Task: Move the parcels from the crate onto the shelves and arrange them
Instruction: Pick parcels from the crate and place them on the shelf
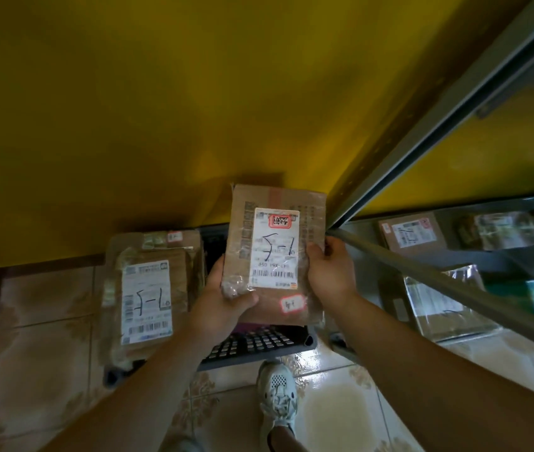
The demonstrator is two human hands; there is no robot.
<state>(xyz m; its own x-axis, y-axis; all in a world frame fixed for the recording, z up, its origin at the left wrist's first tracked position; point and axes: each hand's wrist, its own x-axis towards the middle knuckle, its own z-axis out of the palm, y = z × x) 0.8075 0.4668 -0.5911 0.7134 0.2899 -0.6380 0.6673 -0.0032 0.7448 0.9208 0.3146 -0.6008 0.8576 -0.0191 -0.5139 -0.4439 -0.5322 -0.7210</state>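
A tiled floor is being stood on, one pale shoe (277, 399) showing just behind a dark slatted crate (259, 345). Above the crate, a flat cardboard parcel (275, 256) is being held in both hands. Its near left corner is being gripped by the left hand (223, 298), thumb on top, while its right edge is being clasped by the right hand (327, 272). The white label is being shown face up, and the parcel's long axis is being kept pointing away from the person. The shelves (455, 282) are lying to the right, their front rail just beside the right hand, which is the nearer of the two, so a sideways carry to the right is probably being called for. Other parcels (412, 234) are being stored there. A further stack (151, 295) is lying left of the crate, below a yellow wall (194, 93).
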